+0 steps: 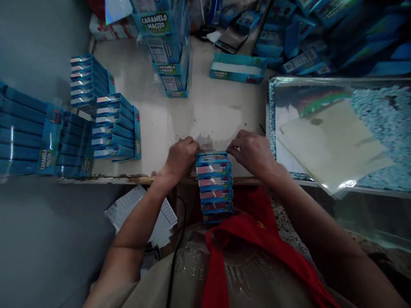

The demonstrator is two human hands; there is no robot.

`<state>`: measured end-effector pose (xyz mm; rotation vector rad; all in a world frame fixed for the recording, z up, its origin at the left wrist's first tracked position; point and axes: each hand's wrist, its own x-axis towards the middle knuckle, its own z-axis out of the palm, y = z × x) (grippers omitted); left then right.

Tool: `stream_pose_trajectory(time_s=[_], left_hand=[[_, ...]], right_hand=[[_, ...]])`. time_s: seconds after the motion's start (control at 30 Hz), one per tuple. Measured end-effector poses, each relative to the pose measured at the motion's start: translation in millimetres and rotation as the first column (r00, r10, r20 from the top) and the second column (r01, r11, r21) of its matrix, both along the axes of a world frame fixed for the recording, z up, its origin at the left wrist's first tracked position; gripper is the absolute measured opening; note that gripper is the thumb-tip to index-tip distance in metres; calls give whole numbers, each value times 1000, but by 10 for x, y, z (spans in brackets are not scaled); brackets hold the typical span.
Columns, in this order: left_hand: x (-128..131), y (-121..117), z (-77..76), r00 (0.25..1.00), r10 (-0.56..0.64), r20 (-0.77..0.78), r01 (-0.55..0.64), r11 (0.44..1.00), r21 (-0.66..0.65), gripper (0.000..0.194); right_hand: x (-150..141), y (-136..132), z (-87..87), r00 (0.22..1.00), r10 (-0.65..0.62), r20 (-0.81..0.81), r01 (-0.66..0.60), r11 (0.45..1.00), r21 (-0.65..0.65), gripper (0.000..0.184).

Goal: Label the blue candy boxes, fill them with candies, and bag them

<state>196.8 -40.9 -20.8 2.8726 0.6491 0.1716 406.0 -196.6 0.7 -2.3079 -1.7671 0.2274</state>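
Note:
In front of my body a row of small blue candy boxes (215, 182) rests at the front edge of the white table (170, 124), its near end reaching past the edge. At the row's far left corner is my left hand (183, 156), closed, with its fingertips by the box. Across from it, my right hand (252, 149) pinches its thumb and finger together near the far right corner. Whatever lies in either pinch is too small to make out; a thin clear film may be there.
Wrapped packs of blue boxes (115, 128) stand at the left. A tall stack of CARAMELO MACIZO packs (170, 68) and an open blue display tray (237, 75) are farther back. On the right, a clear-sided bin (379, 141) of small blue pieces has yellowish sheets (337, 145) on top.

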Motion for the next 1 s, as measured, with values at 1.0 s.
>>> stream_pose_trajectory(time_s=[1.0], left_hand=[[-460,-783,-597,641,479,600,-535,839,-99,15]], right_hand=[[-725,-545,-334,990,-137,30,85,755,650,20]])
